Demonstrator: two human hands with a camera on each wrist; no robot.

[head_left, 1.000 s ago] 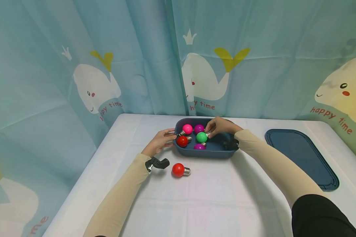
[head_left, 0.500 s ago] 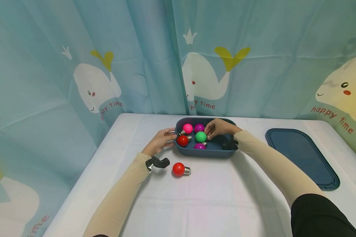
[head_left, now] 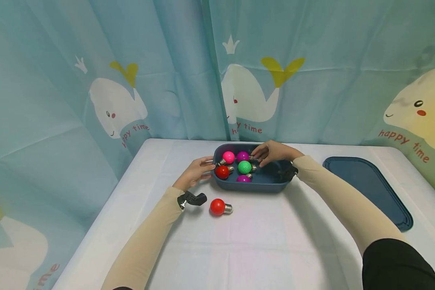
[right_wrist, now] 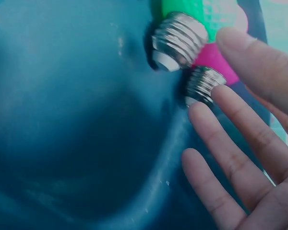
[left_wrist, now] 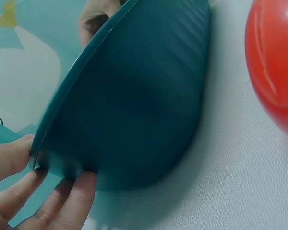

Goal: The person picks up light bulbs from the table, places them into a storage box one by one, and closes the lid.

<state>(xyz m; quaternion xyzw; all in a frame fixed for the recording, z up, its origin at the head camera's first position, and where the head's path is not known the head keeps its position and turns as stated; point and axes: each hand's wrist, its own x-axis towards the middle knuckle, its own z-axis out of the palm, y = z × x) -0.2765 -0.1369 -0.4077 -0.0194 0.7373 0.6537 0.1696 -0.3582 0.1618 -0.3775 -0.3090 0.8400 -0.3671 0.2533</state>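
Note:
In the head view, my left hand (head_left: 195, 174) holds the left end of a dark blue plastic box (head_left: 251, 187), its thumb at the rim and fingers against the outer wall (left_wrist: 134, 120). Over the box's right half is my right hand (head_left: 275, 151), fingers spread and holding nothing. Its fingertips are beside the metal bases of a green light bulb (head_left: 244, 167) and a purple bulb (head_left: 243, 156). Also lying in the box are a pink bulb (head_left: 228, 157), a red bulb (head_left: 222, 172) and another purple bulb (head_left: 243, 178), partly hidden by the front wall.
Another red bulb (head_left: 217, 207) lies on the white tablecloth (head_left: 257, 249) in front of the box. To the right lies a flat dark blue lid (head_left: 369, 189). A blue curtain (head_left: 188, 80) with printed whales hangs behind the table.
My right hand has let go of the green bulb's base, leaving the bulb in the box, and has moved slightly up and right with its fingers spread. The left hand stays put.

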